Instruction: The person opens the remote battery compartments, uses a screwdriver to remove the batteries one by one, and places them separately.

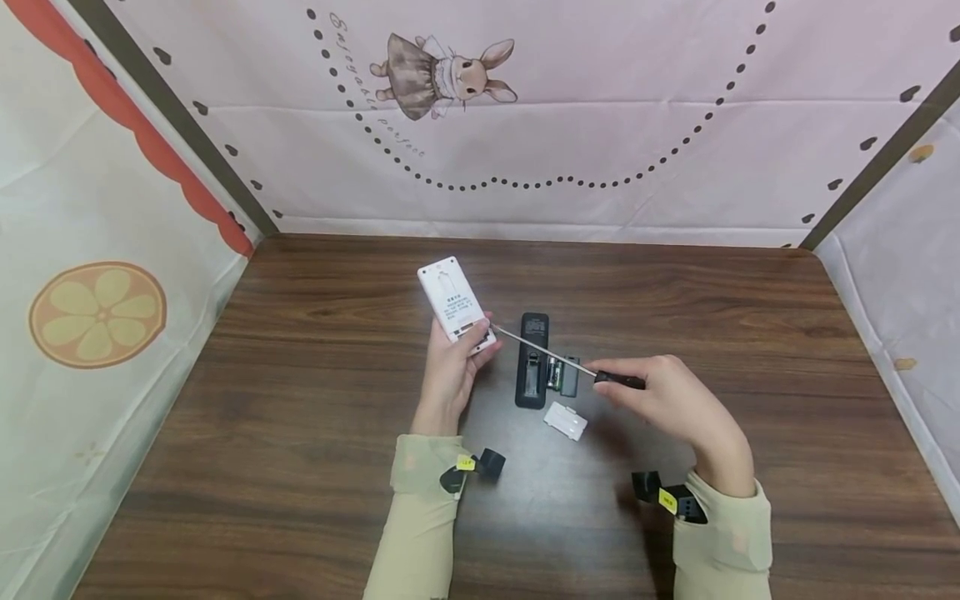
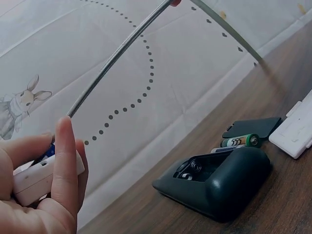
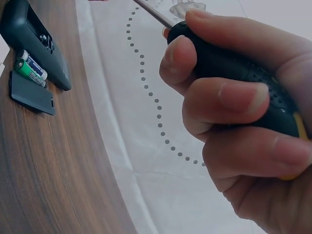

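Observation:
My left hand (image 1: 447, 367) holds a white remote control (image 1: 453, 292), its printed back facing up and its battery compartment uncovered at the lower end. The thumb lies beside that compartment. Between the fingers, the left wrist view shows a small blue piece (image 2: 49, 151) at the white remote. My right hand (image 1: 678, 400) grips a screwdriver by its black handle (image 3: 214, 56), fingers curled round it. The long metal shaft (image 2: 117, 53) slants across to the white remote, with its tip right at the compartment, partly hidden by the left fingers in the left wrist view.
On the wooden table (image 1: 315, 375) a black remote control (image 1: 535, 327) lies with its battery bay uncovered. Beside it are two batteries (image 3: 32, 69) and a black battery cover (image 3: 30, 92). A white battery cover (image 1: 566, 421) lies nearer me. Printed cloth walls (image 1: 600, 125) surround the table.

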The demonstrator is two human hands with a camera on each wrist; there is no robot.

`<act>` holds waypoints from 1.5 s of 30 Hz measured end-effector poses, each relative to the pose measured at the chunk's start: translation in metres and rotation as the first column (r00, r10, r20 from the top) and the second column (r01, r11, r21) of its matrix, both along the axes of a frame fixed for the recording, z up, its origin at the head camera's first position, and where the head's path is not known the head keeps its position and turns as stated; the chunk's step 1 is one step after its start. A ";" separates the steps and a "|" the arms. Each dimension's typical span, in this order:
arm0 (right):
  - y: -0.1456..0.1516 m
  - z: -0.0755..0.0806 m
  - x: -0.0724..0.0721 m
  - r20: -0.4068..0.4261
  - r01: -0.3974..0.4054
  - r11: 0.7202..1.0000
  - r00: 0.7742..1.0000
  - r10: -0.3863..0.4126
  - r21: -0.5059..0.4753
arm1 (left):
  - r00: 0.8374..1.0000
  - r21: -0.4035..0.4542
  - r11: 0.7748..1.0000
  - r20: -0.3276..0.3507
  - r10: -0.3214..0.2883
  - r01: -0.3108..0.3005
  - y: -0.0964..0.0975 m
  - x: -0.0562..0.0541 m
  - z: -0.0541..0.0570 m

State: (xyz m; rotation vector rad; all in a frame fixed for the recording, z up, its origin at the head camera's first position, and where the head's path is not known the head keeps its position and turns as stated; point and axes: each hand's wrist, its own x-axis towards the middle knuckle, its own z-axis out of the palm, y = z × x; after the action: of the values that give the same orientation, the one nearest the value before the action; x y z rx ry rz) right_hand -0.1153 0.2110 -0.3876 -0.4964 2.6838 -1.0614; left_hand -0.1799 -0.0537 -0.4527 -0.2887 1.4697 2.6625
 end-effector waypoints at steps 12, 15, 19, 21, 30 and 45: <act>-0.003 0.006 -0.001 -0.049 0.030 0.999 0.998 -0.028 0.033 | 1.000 0.209 0.978 0.010 -0.015 0.012 0.003 -0.003 0.001; -0.004 0.007 -0.001 -0.057 0.030 0.999 0.998 -0.028 0.026 | 0.999 0.227 0.973 -0.021 -0.029 0.033 0.004 -0.003 0.001; -0.004 0.009 0.001 -0.072 0.023 1.000 0.997 -0.022 0.021 | 0.998 0.236 0.970 -0.050 -0.047 0.058 0.006 -0.002 0.001; -0.004 0.010 0.002 -0.094 0.017 0.999 0.995 -0.014 0.027 | 0.997 0.238 0.969 -0.059 -0.053 0.066 0.006 -0.002 0.001; -0.009 0.013 0.007 -0.112 -0.091 0.995 0.989 0.096 0.043 | 0.999 0.237 0.971 -0.036 -0.034 0.041 0.009 -0.003 0.000; -0.048 0.042 0.034 -0.266 -0.038 0.959 0.957 0.116 0.282 | 0.997 0.235 0.972 -0.068 0.046 -0.029 0.018 -0.003 -0.010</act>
State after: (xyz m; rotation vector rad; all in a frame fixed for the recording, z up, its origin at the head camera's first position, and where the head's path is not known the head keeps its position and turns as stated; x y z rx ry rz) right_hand -0.0812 0.1626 -0.3457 -0.7392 2.9625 -0.6201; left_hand -0.1826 -0.0356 -0.4623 -0.2038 1.1610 2.8686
